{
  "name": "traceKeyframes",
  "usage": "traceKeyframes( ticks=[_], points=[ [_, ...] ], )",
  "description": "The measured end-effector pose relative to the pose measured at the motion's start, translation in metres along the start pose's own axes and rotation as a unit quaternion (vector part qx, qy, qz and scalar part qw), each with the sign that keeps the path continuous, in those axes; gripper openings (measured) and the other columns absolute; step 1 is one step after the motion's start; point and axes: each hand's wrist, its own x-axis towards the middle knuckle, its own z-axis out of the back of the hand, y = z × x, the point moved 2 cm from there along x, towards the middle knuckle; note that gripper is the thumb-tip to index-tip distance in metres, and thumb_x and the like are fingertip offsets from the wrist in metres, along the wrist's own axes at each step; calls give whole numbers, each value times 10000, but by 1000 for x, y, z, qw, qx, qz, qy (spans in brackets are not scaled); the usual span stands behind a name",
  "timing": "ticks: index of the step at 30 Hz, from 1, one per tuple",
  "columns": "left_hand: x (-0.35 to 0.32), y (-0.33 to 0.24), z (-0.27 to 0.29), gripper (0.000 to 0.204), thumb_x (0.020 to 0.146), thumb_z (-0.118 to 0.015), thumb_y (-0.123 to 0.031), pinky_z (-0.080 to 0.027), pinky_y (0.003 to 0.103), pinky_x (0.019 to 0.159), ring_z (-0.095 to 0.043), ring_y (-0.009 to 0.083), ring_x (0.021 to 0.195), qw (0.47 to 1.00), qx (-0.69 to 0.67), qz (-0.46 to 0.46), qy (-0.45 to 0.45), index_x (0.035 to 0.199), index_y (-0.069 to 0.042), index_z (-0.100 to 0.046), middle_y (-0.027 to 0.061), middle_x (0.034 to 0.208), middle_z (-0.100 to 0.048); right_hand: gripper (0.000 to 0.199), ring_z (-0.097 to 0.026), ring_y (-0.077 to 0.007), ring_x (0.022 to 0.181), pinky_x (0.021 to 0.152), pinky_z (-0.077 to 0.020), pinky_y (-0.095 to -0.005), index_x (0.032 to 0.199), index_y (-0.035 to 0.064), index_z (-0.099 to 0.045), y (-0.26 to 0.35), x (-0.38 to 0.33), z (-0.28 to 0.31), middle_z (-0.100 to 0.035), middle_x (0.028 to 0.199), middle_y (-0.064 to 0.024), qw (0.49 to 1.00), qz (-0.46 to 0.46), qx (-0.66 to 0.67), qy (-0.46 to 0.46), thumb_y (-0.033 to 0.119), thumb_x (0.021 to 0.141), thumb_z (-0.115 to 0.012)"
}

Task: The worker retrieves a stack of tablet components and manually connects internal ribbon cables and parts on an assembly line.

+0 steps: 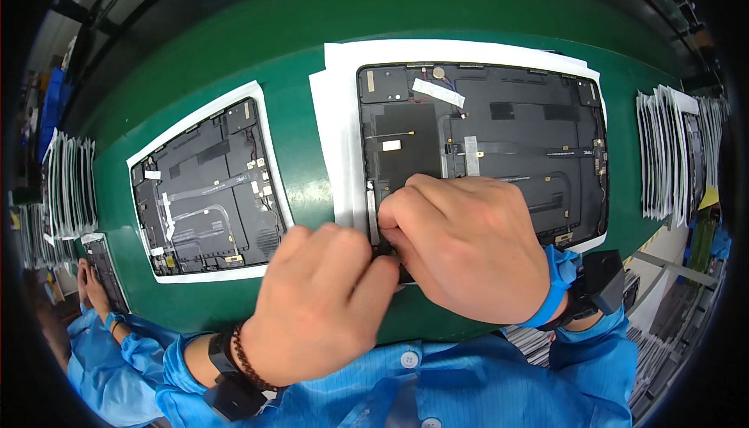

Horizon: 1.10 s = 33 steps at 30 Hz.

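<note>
A dark tablet back housing (519, 88) lies flat, inner side up, with flex cables, a small round part (438, 74) and a loose-looking white strip (438, 93) on it. My right hand (476, 252) rests over its lower left part, thumb and forefinger pinched at the left edge beside a thin silvery strip (372, 206). Close by, my left hand (316, 311) has its fingers curled in at the lower left corner. Both sets of fingertips nearly meet there. Whatever they grip is hidden by the fingers.
White sheets (331, 139) lie under the housing on the green table (296, 182). A second tablet housing (199, 135) lies at left on white paper. Stacks of paper-interleaved panels stand at the left (70, 186) and right (659, 155). At lower left, a co-worker's hands (95, 291) touch another housing (107, 272).
</note>
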Motion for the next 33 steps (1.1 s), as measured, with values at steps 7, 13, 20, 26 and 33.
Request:
traceKeyframes(
  ticks=[7, 13, 20, 26, 33],
  points=[
    [1, 12, 7, 528, 546, -932, -189, -388, 327, 573, -466, 217, 693, 994, -86, 54, -31, 983, -21, -689, 74, 838, -431, 206, -637, -223, 629, 529, -496, -338, 766, 44, -539, 0, -2, -1, -544, 693, -63, 1000, 3, 1, 4, 138, 693, -706],
    [-1, 10, 8, 518, 555, -924, -233, -354, 319, 534, -412, 193, 658, 997, -69, 43, -19, 1011, -49, -761, 48, 806, -353, 220, -645, -225, 636, 537, -505, -336, 772, 37, -545, -1, -1, 0, -553, 699, -68, 1000, 1, 13, 18, 139, 680, -716],
    [-10, 15, 3, 504, 548, -887, -258, -316, 323, 503, -408, 191, 627, 998, -4, -15, -65, 997, -54, -783, 42, 782, -343, 191, -604, -250, 585, 512, -457, -352, 824, 68, -578, -2, -1, -3, -568, 704, -52, 999, -19, 31, 6, 27, 716, -731],
    [-5, 20, 6, 537, 557, -889, -332, -308, 312, 511, -397, 186, 633, 999, -9, -20, -47, 1025, -85, -798, 34, 787, -329, 179, -609, -253, 590, 517, -462, -353, 836, 65, -592, -2, 0, -2, -581, 715, -52, 999, -19, 30, 11, 24, 732, -731],
    [-3, 19, 6, 501, 597, -886, -309, -318, 327, 522, -399, 199, 637, 998, -21, -26, -47, 1031, -77, -792, 36, 764, -346, 114, -599, -255, 587, 520, -467, -349, 859, 18, -634, -7, 3, 10, -589, 723, -92, 990, -27, 132, -30, 14, 773, -709]
  ],
)
